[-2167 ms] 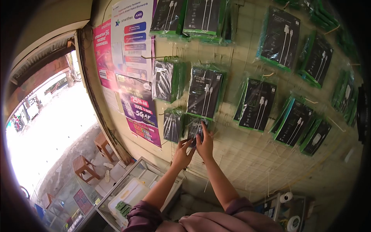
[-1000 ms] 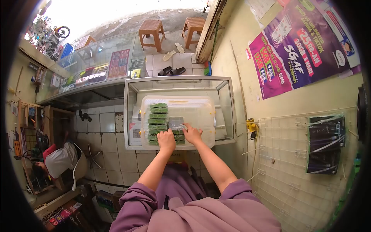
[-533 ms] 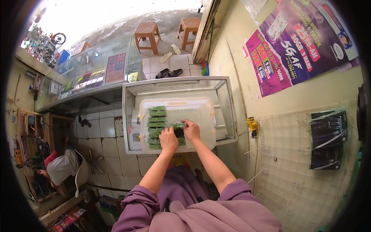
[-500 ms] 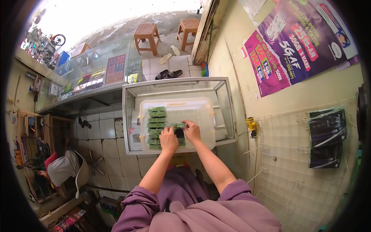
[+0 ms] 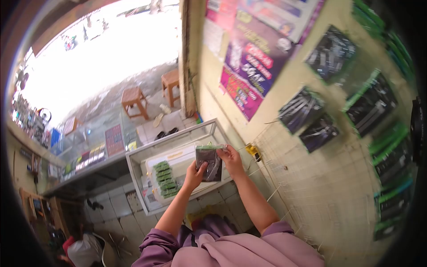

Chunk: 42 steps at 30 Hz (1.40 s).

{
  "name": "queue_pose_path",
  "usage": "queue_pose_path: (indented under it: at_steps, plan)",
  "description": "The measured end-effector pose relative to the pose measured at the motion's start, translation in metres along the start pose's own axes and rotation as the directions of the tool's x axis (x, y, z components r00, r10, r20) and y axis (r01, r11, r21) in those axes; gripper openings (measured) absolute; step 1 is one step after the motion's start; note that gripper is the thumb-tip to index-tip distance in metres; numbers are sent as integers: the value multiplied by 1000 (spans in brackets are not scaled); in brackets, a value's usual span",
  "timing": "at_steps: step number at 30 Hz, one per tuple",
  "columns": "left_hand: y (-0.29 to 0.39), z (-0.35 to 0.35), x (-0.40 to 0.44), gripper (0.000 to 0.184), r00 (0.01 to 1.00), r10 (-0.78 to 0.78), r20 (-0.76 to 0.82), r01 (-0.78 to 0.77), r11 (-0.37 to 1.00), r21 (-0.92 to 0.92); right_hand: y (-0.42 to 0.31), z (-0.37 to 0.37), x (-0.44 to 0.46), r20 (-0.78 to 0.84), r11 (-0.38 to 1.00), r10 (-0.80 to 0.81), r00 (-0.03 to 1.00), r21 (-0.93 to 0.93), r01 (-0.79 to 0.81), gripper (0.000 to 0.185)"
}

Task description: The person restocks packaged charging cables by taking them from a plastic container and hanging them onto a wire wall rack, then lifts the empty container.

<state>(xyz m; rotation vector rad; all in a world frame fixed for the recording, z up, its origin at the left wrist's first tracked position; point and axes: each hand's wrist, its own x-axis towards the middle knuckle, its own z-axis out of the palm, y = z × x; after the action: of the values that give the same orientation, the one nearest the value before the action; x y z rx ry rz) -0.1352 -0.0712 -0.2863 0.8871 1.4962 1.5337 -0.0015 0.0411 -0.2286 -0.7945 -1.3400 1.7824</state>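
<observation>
Landmark: display case (image 5: pixel 137 184) | on it: tub (image 5: pixel 181 158); packets (image 5: pixel 164 180) at tub's left half | over it: package (image 5: pixel 209 162) between left hand (image 5: pixel 194 176) and right hand (image 5: pixel 231 162) | left: counter (image 5: pixel 75 171) | beyond: stools (image 5: pixel 133 96) | right: wall grid (image 5: pixel 307 200), hung packs (image 5: pixel 374 103)

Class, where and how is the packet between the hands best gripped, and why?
Probably by its two side edges, one hand from each side: the packet looks flat and rectangular, its broad face showing, so its edges suit a pinch. The left hand holds the left edge, the right hand the upper right corner.
</observation>
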Motion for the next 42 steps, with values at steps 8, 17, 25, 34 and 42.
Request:
queue_pose_path:
  at_steps: [8, 17, 25, 34, 42]
  plan:
    - [96, 103, 10, 32, 978, 143, 152, -135, 989, -65, -99, -45, -89, -180, 954, -293, 939, -124, 274, 45]
    - [125, 176, -20, 43, 345, 125, 930, 746, 565, -353, -157, -98, -143, 106, 916, -356, 928, 238, 324, 62]
    - [92, 197, 11, 52, 501, 19, 865, 543, 772, -331, -203, -103, -144, -256, 900, -433, 864, -59, 433, 42]
    - [194, 193, -25, 44, 677, 68, 733, 332, 860, -387, -233, -92, -116, -406, 661, -746, 528, -551, 509, 29]
    - [176, 211, 6, 37, 658, 51, 751, 434, 790, -434, -231, -110, -97, -464, 678, -733, 497, -555, 482, 24]
